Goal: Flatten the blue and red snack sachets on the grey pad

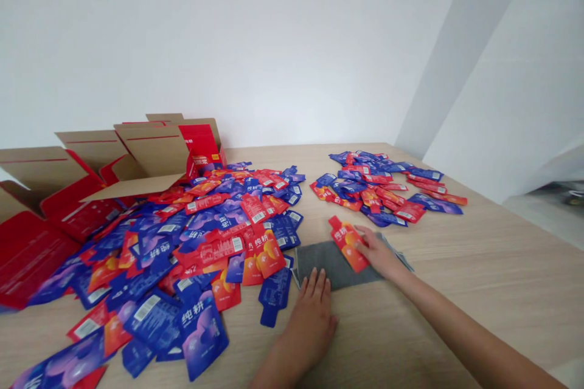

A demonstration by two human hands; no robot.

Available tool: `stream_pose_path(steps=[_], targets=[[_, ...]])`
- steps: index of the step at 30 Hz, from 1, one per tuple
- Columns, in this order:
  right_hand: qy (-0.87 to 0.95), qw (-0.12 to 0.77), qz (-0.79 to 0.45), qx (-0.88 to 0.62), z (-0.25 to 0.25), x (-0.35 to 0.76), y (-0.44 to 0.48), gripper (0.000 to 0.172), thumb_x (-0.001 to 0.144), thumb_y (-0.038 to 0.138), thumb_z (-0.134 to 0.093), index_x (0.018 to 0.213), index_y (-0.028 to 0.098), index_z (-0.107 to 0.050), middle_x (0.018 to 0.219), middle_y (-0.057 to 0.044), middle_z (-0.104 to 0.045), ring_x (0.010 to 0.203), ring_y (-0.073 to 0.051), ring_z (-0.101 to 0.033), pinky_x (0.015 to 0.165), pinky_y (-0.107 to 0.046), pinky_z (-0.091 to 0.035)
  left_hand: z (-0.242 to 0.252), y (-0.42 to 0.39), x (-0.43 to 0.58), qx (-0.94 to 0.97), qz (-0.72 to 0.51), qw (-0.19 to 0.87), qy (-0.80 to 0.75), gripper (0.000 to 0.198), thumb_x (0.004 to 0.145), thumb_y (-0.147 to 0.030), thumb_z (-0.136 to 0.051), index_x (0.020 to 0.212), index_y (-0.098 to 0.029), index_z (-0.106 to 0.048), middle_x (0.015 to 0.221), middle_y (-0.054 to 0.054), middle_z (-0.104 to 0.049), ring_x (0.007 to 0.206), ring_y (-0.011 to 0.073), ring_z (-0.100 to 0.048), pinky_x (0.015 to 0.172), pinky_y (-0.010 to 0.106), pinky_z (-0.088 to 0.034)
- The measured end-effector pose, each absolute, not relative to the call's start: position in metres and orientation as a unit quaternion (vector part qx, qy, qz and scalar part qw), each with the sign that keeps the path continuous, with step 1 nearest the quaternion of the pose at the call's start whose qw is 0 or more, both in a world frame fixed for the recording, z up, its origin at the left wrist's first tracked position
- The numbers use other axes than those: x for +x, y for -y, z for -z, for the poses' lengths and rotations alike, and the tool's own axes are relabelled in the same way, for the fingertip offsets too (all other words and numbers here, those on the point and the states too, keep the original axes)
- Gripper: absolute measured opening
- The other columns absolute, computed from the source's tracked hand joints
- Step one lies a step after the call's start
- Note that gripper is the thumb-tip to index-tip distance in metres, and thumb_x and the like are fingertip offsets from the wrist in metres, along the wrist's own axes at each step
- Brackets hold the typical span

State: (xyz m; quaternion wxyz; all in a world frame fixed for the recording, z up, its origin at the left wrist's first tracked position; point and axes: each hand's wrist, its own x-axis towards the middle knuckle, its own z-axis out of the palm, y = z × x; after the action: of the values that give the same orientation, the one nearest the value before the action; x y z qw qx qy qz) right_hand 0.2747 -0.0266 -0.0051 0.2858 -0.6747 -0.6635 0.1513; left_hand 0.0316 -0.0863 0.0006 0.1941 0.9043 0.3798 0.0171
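My right hand grips a red pouch with orange fruit printed on it, fingers on its right edge. Under the pouch lies a folded dark grey cloth on the table. My left hand rests flat on the cloth's near left edge, fingers stretched out. Just left of that hand is a blue pouch lying back side up. A large heap of red and blue pouches spreads over the left half. Beyond my right hand sits a smaller pile of the same pouches.
Open red cardboard boxes with raised brown flaps stand along the left, partly behind the heap. A white wall rises behind the wooden table. The table's right edge slants away at the far right.
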Motion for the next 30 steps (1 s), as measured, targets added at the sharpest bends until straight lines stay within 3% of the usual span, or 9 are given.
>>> stream_pose_path(steps=[4,7,12,19,23,26,30], targets=[[0.734,0.192,-0.014,-0.652,0.017,0.247,0.063,0.049,0.085,0.025,-0.044,0.134,0.018,-0.042,0.129,-0.016,-0.051,0.12,-0.028,-0.044,0.096,-0.046,-0.036,0.0,0.086,0.031,0.907,-0.015,0.185,-0.377,0.059,0.088,-0.027,-0.039,0.141,-0.005,-0.023,0.149,0.013,-0.01,0.136,0.025,-0.004,0.11,0.04,-0.014],[0.785,0.159,0.021,-0.599,0.02,0.231,0.07,0.048,0.09,0.03,-0.038,0.137,0.021,-0.038,0.143,-0.012,-0.036,0.133,-0.025,-0.027,0.103,-0.045,-0.03,-0.001,0.086,0.031,0.908,-0.013,0.185,-0.376,0.059,0.088,-0.026,-0.039,0.141,-0.006,-0.023,0.149,0.012,-0.012,0.136,0.0246,-0.004,0.11,0.041,-0.014],[0.782,0.136,0.026,-0.608,0.037,0.254,0.06,0.049,0.091,0.024,-0.03,0.14,0.018,-0.031,0.146,-0.011,-0.031,0.135,-0.019,-0.023,0.105,-0.045,-0.028,-0.002,0.085,0.03,0.906,-0.003,0.188,-0.378,0.061,0.086,-0.024,-0.039,0.141,-0.007,-0.021,0.149,0.011,-0.01,0.136,0.0245,-0.003,0.11,0.042,-0.015],[0.742,0.143,0.04,-0.654,0.044,0.259,0.052,0.052,0.09,0.03,-0.036,0.137,0.007,-0.036,0.144,-0.019,-0.032,0.135,-0.025,-0.023,0.105,-0.045,-0.03,0.002,0.084,0.03,0.904,-0.004,0.205,-0.376,0.062,0.086,-0.025,-0.039,0.142,-0.007,-0.02,0.149,0.011,-0.008,0.136,0.0254,-0.003,0.11,0.042,-0.015],[0.78,0.129,0.017,-0.612,0.036,0.216,0.06,0.051,0.087,0.021,-0.036,0.134,0.003,-0.039,0.143,-0.02,-0.032,0.134,-0.026,-0.026,0.105,-0.043,-0.032,0.003,0.084,0.031,0.904,-0.015,0.197,-0.379,0.062,0.086,-0.027,-0.04,0.141,-0.006,-0.022,0.149,0.012,-0.011,0.136,0.0252,-0.004,0.11,0.043,-0.014],[0.795,0.124,-0.01,-0.594,0.022,0.206,0.063,0.053,0.08,0.012,-0.037,0.132,0.002,-0.042,0.139,-0.02,-0.04,0.13,-0.025,-0.035,0.104,-0.042,-0.035,0.001,0.084,0.03,0.904,-0.014,0.196,-0.38,0.061,0.086,-0.026,-0.04,0.141,-0.007,-0.022,0.149,0.011,-0.01,0.136,0.0245,-0.004,0.11,0.042,-0.014],[0.773,0.136,-0.047,-0.617,-0.009,0.226,0.059,0.062,0.075,0.004,-0.035,0.137,0.011,-0.037,0.129,-0.017,-0.053,0.113,-0.023,-0.055,0.093,-0.037,-0.046,-0.001,0.085,0.029,0.902,-0.007,0.199,-0.382,0.062,0.085,-0.026,-0.04,0.142,-0.007,-0.021,0.149,0.01,-0.009,0.136,0.0238,-0.003,0.11,0.04,-0.013]])
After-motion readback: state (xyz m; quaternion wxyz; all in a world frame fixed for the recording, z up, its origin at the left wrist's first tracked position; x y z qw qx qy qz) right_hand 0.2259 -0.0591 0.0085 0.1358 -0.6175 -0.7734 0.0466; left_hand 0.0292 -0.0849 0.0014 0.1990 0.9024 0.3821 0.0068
